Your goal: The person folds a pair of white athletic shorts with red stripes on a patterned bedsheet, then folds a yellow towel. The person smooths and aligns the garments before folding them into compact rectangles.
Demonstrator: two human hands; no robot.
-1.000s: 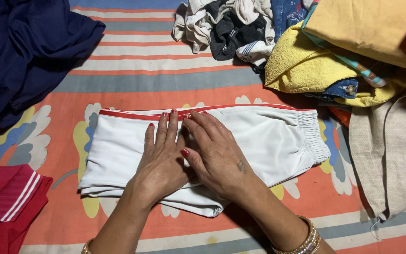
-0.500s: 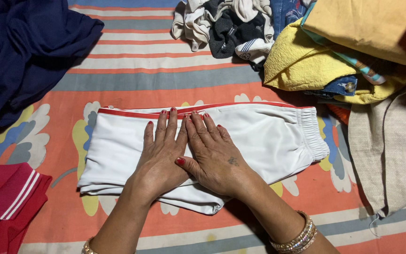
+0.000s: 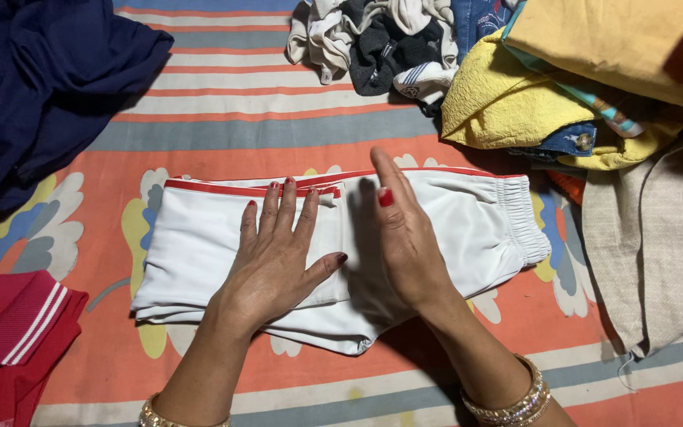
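The folded white fabric trousers with red side stripe [image 3: 341, 253] lie mid-sheet on the orange floral striped bedsheet [image 3: 262, 134]. The left hand [image 3: 274, 257] presses flat, fingers spread, grasping nothing. The right hand [image 3: 405, 237], flat beside it 0.5 s ago, has tipped onto its edge, released, at 3 o'clock of the left, suggesting a crease being set.

Navy garment [image 3: 41, 87], red shirt [image 3: 9, 332], clothes pile [image 3: 563, 87].
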